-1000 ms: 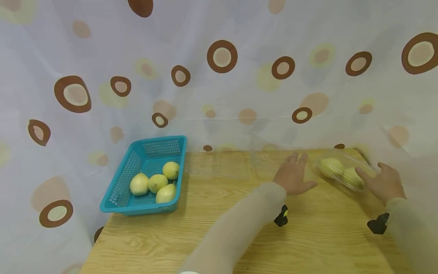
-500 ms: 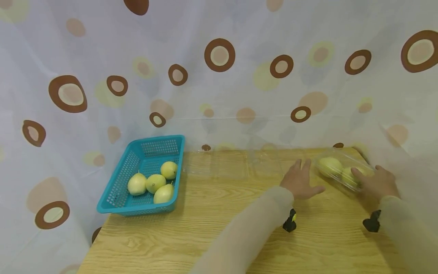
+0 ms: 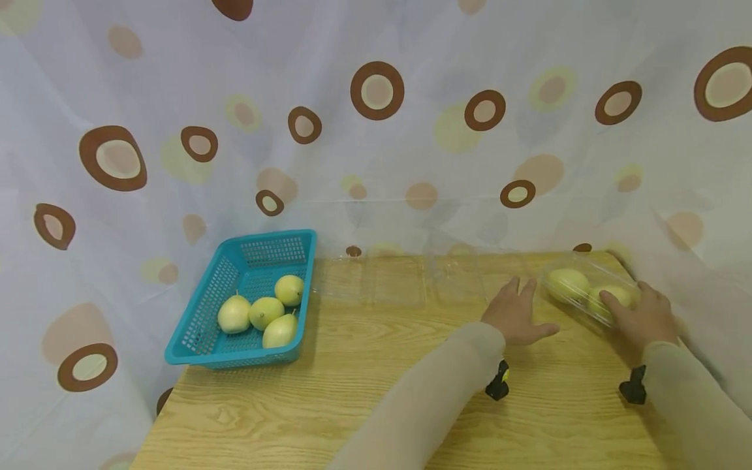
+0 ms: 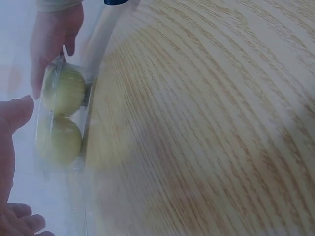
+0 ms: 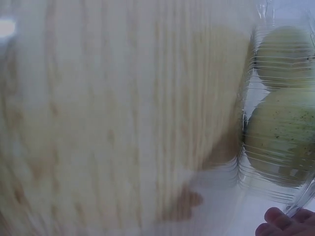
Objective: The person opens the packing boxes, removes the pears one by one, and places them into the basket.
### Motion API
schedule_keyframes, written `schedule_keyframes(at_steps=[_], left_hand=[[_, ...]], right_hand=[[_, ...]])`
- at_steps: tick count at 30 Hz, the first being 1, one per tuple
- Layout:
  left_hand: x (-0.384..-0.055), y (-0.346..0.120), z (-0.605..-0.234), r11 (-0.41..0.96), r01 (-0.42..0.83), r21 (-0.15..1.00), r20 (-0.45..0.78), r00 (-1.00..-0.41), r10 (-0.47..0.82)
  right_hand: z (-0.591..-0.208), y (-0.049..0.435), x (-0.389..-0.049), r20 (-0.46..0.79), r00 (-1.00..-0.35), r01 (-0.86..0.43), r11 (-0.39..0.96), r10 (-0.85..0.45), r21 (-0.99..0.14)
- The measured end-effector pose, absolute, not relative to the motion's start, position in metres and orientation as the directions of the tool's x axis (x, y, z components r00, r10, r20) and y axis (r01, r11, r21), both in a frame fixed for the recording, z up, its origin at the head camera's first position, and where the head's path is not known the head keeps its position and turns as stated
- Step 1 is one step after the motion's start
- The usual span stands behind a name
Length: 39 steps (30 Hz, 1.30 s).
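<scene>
At the right of the head view, a clear plastic box (image 3: pixel 578 313) holds two yellow-green pears (image 3: pixel 567 285), seen through its wall. My right hand (image 3: pixel 646 318) grips the box's right end, thumb on the near side. In the right wrist view its fingertips (image 5: pixel 288 223) curl at the box's corner beside the pears (image 5: pixel 283 132). Left of the box, my left hand (image 3: pixel 517 314) hovers with fingers spread and thumb pointing toward it, holding nothing. The left wrist view shows the same box (image 4: pixel 83 118) with the right hand (image 4: pixel 54 39) at its far end.
A blue plastic basket (image 3: pixel 235 358) with several pears (image 3: pixel 267 313) stands at the table's left. Several clear plastic containers (image 3: pixel 399 281) line the back of the wooden table (image 3: pixel 264 411). A patterned curtain (image 3: pixel 329 163) hangs behind.
My right hand has moved left onto the end of the box of pears. The left hand has shifted slightly right, fingers still spread.
</scene>
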<state>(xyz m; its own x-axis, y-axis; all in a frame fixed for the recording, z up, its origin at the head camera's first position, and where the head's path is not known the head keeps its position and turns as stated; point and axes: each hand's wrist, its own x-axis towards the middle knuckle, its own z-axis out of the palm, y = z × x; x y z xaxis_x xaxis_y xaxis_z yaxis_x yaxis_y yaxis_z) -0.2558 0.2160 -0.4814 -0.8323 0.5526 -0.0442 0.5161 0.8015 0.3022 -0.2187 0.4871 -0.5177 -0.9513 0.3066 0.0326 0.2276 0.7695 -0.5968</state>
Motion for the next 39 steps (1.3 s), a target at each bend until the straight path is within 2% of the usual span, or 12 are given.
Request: schedule_keyframes(at_steps=[16, 26, 32, 39], left_hand=[[-0.254, 0.223, -0.490, 0.788, 0.569, 0.237, -0.047, -0.803, 0.594], [-0.250, 0.229, -0.491, 0.764, 0.622, 0.172, -0.076, -0.765, 0.640], [-0.246, 0.236, -0.497, 0.740, 0.665, 0.101, -0.123, -0.730, 0.672], [-0.237, 0.237, -0.498, 0.732, 0.674, 0.093, -0.151, -0.718, 0.680]], right_hand=[[-0.518, 0.483, -0.208, 0.051, -0.955, 0.208, 0.785, 0.292, -0.584], [-0.526, 0.484, -0.189, 0.128, -0.954, 0.150, 0.801, 0.271, -0.579], [-0.524, 0.482, -0.179, 0.100, -0.965, 0.138, 0.794, 0.242, -0.592], [-0.519, 0.478, -0.172, 0.081, -0.971, 0.137, 0.801, 0.225, -0.582]])
